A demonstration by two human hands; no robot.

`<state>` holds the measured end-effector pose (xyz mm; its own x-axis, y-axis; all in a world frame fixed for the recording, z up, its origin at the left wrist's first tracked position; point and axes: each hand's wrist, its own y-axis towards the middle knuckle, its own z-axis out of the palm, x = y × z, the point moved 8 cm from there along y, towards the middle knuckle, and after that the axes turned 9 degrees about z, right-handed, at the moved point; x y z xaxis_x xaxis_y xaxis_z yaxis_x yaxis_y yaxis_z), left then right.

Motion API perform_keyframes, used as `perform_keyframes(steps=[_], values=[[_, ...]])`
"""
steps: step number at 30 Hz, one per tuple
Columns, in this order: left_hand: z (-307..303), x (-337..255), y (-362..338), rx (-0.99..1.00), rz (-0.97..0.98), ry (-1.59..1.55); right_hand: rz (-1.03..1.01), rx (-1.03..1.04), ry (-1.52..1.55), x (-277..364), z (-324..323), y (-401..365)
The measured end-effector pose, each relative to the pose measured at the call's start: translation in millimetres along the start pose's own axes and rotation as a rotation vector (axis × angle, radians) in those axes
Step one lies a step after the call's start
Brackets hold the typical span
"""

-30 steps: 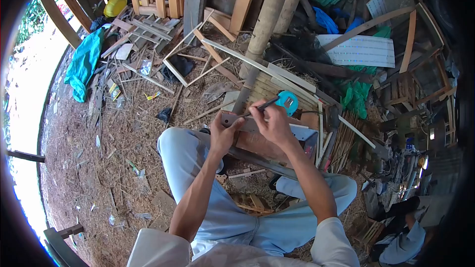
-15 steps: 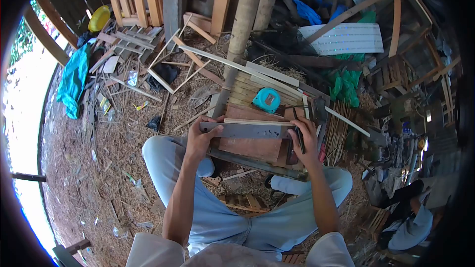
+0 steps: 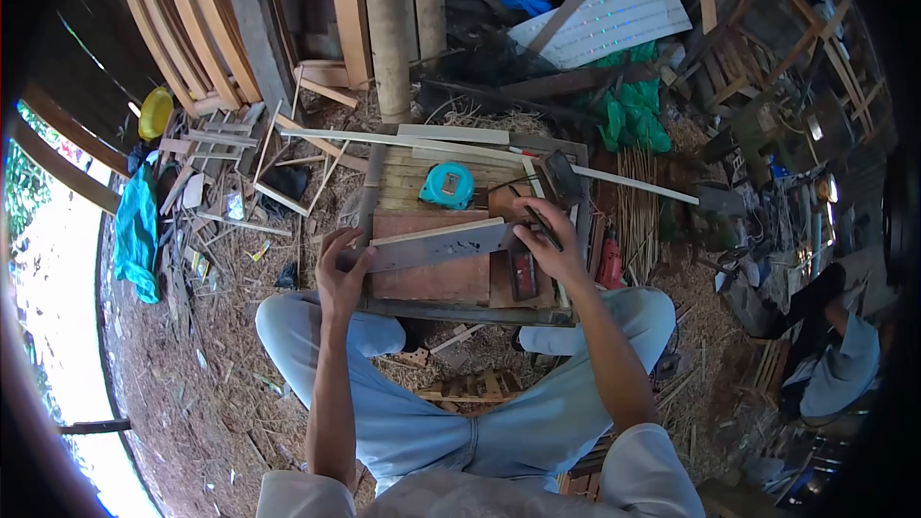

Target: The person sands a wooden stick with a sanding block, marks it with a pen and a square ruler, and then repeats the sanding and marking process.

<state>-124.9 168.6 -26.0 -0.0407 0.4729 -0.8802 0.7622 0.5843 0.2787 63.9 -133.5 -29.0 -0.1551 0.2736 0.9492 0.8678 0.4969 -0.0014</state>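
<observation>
A try square with a broad grey metal blade (image 3: 436, 247) is held over the workbench, its blade sloping up to the right. A thin pale wooden strip (image 3: 432, 231) lies along the blade's far edge. My left hand (image 3: 340, 269) grips the blade's left end, thumb on the near side. At the other end, my right hand (image 3: 552, 240) is closed around the corner by the dark stock (image 3: 523, 273). A slim black pencil (image 3: 544, 227) is also between its fingers. Beyond the blade, a turquoise tape measure (image 3: 447, 185) rests on the slatted bench top.
A reddish-brown board (image 3: 432, 283) lies on the low bench under my hands. A long pale batten (image 3: 638, 184) sticks out past the bench's right side. Near my right knee is a red tool (image 3: 610, 264). Wood frames and scraps (image 3: 216, 149) litter the floor at left; a person (image 3: 839, 360) sits far right.
The try square and strip have tilted, the right end now higher than the left. My left fingers have spread more. The whole view has turned, shifting the bench leftward.
</observation>
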Motion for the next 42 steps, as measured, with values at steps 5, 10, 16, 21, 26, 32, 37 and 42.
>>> perform_keyframes(steps=[5,10,16,21,26,32,37,42], values=[[17.4,-50.8,12.5,0.124,0.514,0.496,-0.096,0.066,0.174,-1.6,12.3,3.8],[53.3,-65.5,28.8,0.39,0.474,0.352,-0.063,0.138,0.303,-8.9,15.5,9.6],[60.5,-47.6,44.5,0.45,0.421,0.261,0.025,0.225,0.614,-20.1,21.1,15.2],[60.8,-51.1,43.3,0.465,0.489,0.297,0.08,0.202,0.577,-27.0,23.1,14.5],[59.7,-56.1,38.6,0.468,0.562,0.304,-0.046,0.081,0.408,-11.1,19.5,14.1],[58.4,-58.2,36.1,0.455,0.583,0.302,-0.055,-0.041,0.238,-9.1,19.6,9.0],[39.1,-63.2,40.7,0.503,0.447,0.25,0.053,-0.044,0.209,-11.5,19.1,8.2],[19.5,-47.5,44.6,0.529,0.348,0.317,0.034,-0.076,0.161,-9.2,18.3,8.2]])
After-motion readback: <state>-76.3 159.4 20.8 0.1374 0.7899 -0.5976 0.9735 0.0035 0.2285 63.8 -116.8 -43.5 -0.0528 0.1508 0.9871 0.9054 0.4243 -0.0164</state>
